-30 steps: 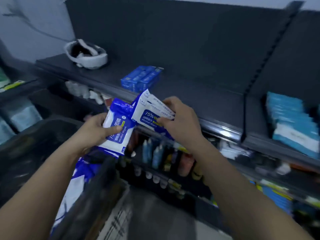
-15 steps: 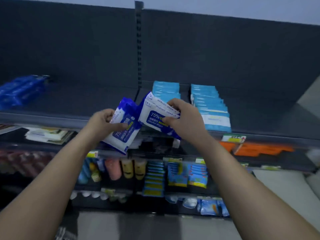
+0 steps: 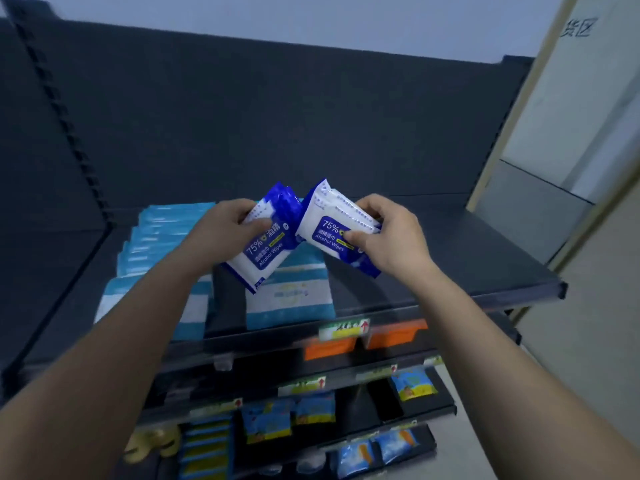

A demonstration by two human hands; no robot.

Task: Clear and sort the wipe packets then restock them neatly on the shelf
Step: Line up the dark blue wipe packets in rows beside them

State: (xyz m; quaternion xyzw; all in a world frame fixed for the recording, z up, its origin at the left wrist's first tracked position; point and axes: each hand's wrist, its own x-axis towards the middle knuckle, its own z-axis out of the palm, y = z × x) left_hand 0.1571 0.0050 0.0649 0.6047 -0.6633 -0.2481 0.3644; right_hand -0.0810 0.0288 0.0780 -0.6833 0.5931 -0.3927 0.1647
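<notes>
**Two wipe packets in hand, above the top shelf**

Left packet (image 3: 265, 249): blue-and-white, "75% Alcohol Wipes", tilted, top leaning right. Left hand (image 3: 221, 230) is clamped on its upper left end, thumb across the front.

Right packet (image 3: 329, 225): same type, tilted the other way. Right hand (image 3: 393, 237) grips its right end, thumb on the label and fingers curled over the top edge.

The inner edges of the two packets meet between the hands. Both are held above the shelf (image 3: 485, 268), not resting on it.

On the shelf below them are light-blue packs: one row (image 3: 162, 233) on the left running near to far, and a second stack (image 3: 291, 303) right under the held packets. The right part of the shelf is bare.

A price tag (image 3: 343, 329) sits on the shelf's front rail, with orange packs (image 3: 329, 348) just under it. Small sachets (image 3: 266, 422) are on the lower shelves. A dark back panel (image 3: 277, 116) stands behind.
</notes>
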